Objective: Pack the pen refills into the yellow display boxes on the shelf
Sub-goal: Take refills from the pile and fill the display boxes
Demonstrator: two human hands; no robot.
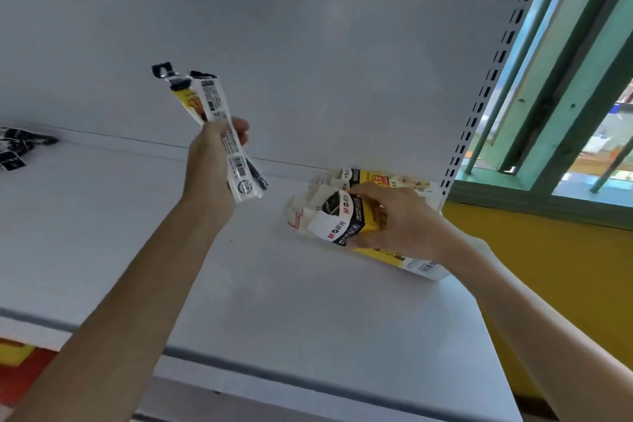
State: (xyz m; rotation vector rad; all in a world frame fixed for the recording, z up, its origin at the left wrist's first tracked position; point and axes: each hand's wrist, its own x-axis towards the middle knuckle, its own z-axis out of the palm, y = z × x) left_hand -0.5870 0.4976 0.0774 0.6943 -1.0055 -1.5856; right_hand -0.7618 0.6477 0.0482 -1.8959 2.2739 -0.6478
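My left hand (212, 161) grips a small bunch of pen refill packs (214, 106), long white and yellow sleeves with black tops, held upright and tilted left above the white shelf (137, 233). My right hand (400, 219) holds the front of a yellow display box (337, 219) that lies at the right end of the shelf, fingers curled over its black, white and yellow printed face. A second yellow display box (387, 180) stands just behind it against the back panel.
More refill packs (17, 147) lie at the far left of the shelf. A white back panel (308, 62) rises behind. A perforated upright (486, 89) marks the right end, with green window frames (565, 96) and a yellow wall (548, 267) beyond.
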